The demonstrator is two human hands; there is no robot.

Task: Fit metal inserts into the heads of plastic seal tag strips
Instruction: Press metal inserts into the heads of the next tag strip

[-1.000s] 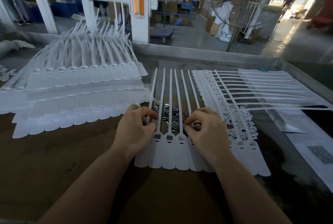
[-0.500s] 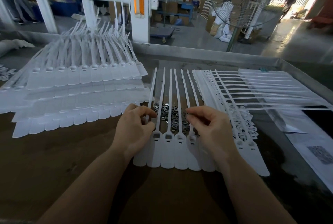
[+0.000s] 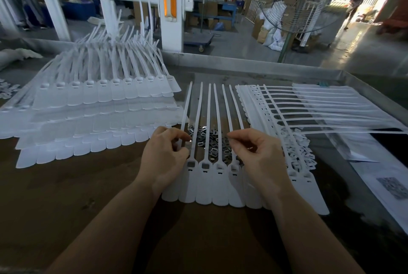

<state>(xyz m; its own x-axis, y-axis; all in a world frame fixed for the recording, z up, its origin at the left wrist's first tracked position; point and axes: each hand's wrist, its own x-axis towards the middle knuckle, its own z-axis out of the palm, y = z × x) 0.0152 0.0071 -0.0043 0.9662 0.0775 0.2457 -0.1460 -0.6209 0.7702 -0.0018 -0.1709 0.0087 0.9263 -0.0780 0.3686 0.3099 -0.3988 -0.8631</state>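
Observation:
A sheet of joined white seal tag strips (image 3: 217, 182) lies in front of me with its tails pointing away. Several heads (image 3: 205, 166) show square sockets. Under the tails lies a pile of small dark metal inserts (image 3: 209, 141). My left hand (image 3: 164, 156) rests on the sheet's left edge, with its curled thumb and forefinger pinching the leftmost strip's stem (image 3: 184, 119). My right hand (image 3: 257, 152) hovers over the right side of the pile. Its thumb and forefinger are pinched together on what seems to be a small insert, mostly hidden.
A tall stack of strip sheets (image 3: 99, 106) fills the left of the brown table (image 3: 66, 196). More sheets (image 3: 287, 114) and loose white plastic bits (image 3: 298, 148) lie on the right, beside papers (image 3: 379, 176). A metal rim (image 3: 242, 64) bounds the far edge.
My right hand has lifted off the strip heads and moved up over the insert pile, fingers pinched. The left hand has stayed at the leftmost strip.

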